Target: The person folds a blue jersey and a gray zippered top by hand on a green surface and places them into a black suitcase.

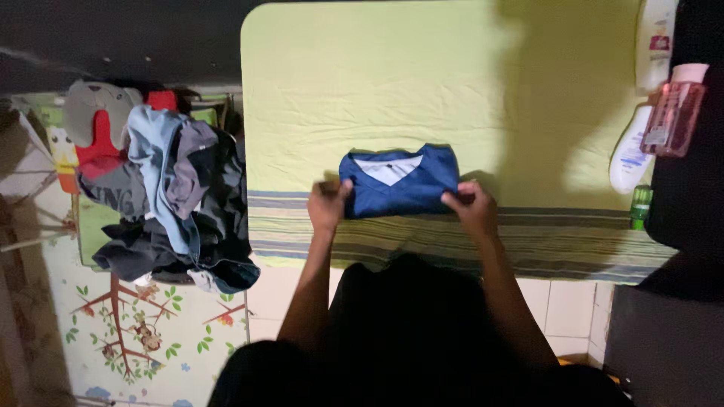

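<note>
While both arms reach forward from the body with elbows bent, the hands sit at the near corners of a folded blue shirt (400, 185). Left hand (328, 205): fingers curled, pinching the shirt's lower left corner, knuckles up. Right hand (471, 207): fingers closed on the lower right corner, wrist angled slightly inward. Shirt lies flat, white collar inset facing up, on a yellow-green sheet (377, 83), just above the sheet's striped border (558, 241). Pile of mixed clothes (177, 196) well apart to the left. White bottle (627, 154) and pink bottle (673, 113) at the far right edge.
</note>
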